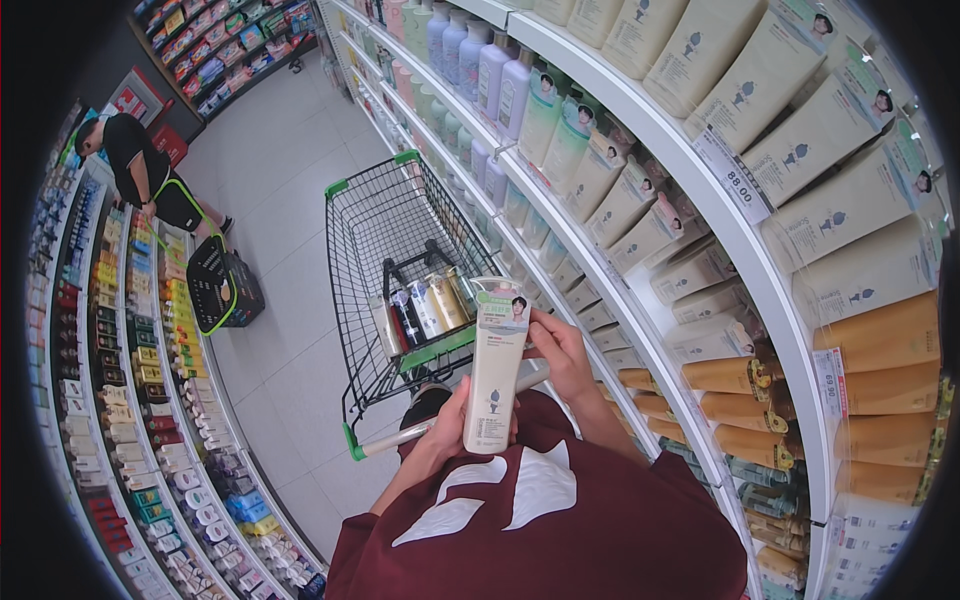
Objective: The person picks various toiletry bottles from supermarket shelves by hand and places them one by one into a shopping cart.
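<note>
A cream-coloured pump bottle (495, 382) stands nearly upright before my chest, its printed front towards me and a tag with a portrait round its neck. My left hand (454, 420) grips it low on the left side. My right hand (556, 349) holds its upper right side near the neck. Beyond the bottle is a wire shopping cart (439, 347) with green corners. Several bottles, among them a white one (426, 309) and a gold one (448, 301), stand together inside it at the near end.
Shelves of pump bottles (750, 97) rise close on the right, with price tags (733, 176) on their edges. Packed shelves (161, 390) line the left. Further up the tiled aisle (285, 225), a person (139, 161) leans towards the left shelves, holding a black basket (225, 289) with a green rim.
</note>
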`<action>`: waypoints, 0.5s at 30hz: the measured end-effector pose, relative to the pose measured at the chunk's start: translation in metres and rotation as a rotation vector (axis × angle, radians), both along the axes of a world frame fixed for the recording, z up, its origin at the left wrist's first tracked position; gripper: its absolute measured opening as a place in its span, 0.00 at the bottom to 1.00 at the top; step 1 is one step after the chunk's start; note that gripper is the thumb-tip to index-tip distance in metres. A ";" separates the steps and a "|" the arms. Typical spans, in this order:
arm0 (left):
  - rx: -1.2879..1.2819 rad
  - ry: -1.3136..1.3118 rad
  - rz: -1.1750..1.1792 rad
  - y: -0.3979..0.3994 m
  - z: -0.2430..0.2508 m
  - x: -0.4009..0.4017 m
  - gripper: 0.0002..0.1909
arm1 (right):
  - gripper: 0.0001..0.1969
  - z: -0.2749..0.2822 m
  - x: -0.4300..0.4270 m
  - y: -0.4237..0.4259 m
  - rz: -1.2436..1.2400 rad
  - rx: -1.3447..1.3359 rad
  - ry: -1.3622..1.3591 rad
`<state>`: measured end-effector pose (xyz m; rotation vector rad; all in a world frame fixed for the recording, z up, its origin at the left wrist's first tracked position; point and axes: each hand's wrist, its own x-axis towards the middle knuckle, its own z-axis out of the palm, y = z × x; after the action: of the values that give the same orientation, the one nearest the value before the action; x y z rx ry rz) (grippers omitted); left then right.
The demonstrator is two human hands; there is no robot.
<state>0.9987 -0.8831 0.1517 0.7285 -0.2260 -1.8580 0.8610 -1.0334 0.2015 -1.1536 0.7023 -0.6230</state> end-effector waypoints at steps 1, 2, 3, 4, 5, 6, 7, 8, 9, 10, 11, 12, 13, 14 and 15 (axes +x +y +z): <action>-0.010 0.001 -0.008 0.000 0.000 0.000 0.47 | 0.23 -0.001 0.000 0.000 -0.010 0.017 -0.009; -0.010 0.002 -0.008 -0.001 0.000 0.000 0.47 | 0.23 -0.001 -0.001 0.000 -0.010 0.017 -0.008; -0.021 0.012 -0.015 -0.001 0.000 0.001 0.47 | 0.23 0.000 -0.001 0.000 -0.010 0.015 -0.020; -0.033 0.022 -0.022 0.000 0.000 0.001 0.46 | 0.23 0.000 -0.001 0.000 -0.010 0.012 -0.032; -0.032 0.022 -0.019 -0.001 0.001 0.000 0.46 | 0.23 0.002 -0.001 0.000 -0.008 0.013 -0.032; -0.005 0.019 0.008 -0.001 0.002 -0.001 0.46 | 0.24 0.004 0.000 0.000 0.010 -0.010 -0.018; 0.022 0.016 0.035 -0.002 0.003 -0.002 0.46 | 0.24 0.005 0.000 0.000 0.028 -0.032 -0.003; 0.022 0.016 0.037 -0.002 0.003 -0.002 0.46 | 0.24 0.005 0.001 0.000 0.030 -0.033 -0.003; 0.017 0.015 0.028 -0.001 0.002 -0.001 0.46 | 0.25 0.003 0.001 0.000 0.028 -0.037 0.000; 0.012 0.015 0.019 -0.001 0.000 -0.001 0.46 | 0.25 0.002 0.001 0.000 0.025 -0.041 0.002; 0.011 0.014 0.023 0.000 -0.001 -0.001 0.46 | 0.25 0.000 0.001 0.000 0.029 -0.041 0.002; -0.001 0.026 0.007 0.000 -0.003 -0.001 0.46 | 0.26 -0.002 0.000 0.000 0.012 0.001 -0.016; -0.014 0.037 -0.009 0.000 -0.003 0.000 0.47 | 0.26 -0.003 -0.001 0.000 -0.005 0.043 -0.034; -0.015 0.038 -0.008 -0.001 -0.002 0.000 0.47 | 0.26 -0.002 -0.001 0.000 -0.004 0.043 -0.034; -0.009 0.039 -0.001 -0.001 -0.003 -0.001 0.47 | 0.26 -0.001 -0.001 0.000 -0.001 0.044 -0.042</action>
<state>0.9978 -0.8839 0.1492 0.6860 -0.2095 -1.8689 0.8601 -1.0331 0.2009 -1.0970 0.6775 -0.6279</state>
